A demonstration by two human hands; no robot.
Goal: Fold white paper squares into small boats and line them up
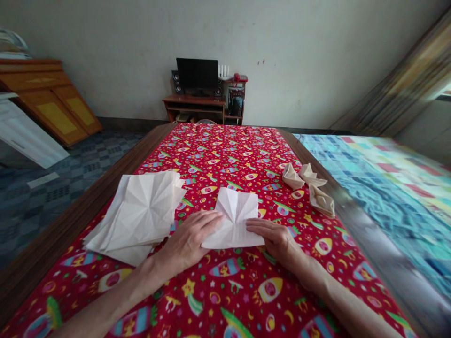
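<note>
A creased sheet of white paper (pixel 235 230) lies before me on the red cloth, with fold lines fanning out from its middle. On its left edge are the fingers of my left hand (pixel 192 234), closed over the paper, the thumb hidden. My right hand (pixel 280 239) has the opposite edge, its fingers laid together across the top and its thumb also out of sight. Left of my left hand rests a stack of creased paper sheets (pixel 146 206). Three folded paper pieces stand to the right: one (pixel 293 176), another (pixel 312 175) and a third (pixel 322 201).
The patterned red cloth (pixel 214 293) covers a table with a dark wooden edge (pixel 130 164). A bed with a checked cover (pixel 373 188) adjoins on the right. Beyond the table is a desk (pixel 193 101) with a monitor (pixel 198 73). A wooden cabinet (pixel 52 103) stands left.
</note>
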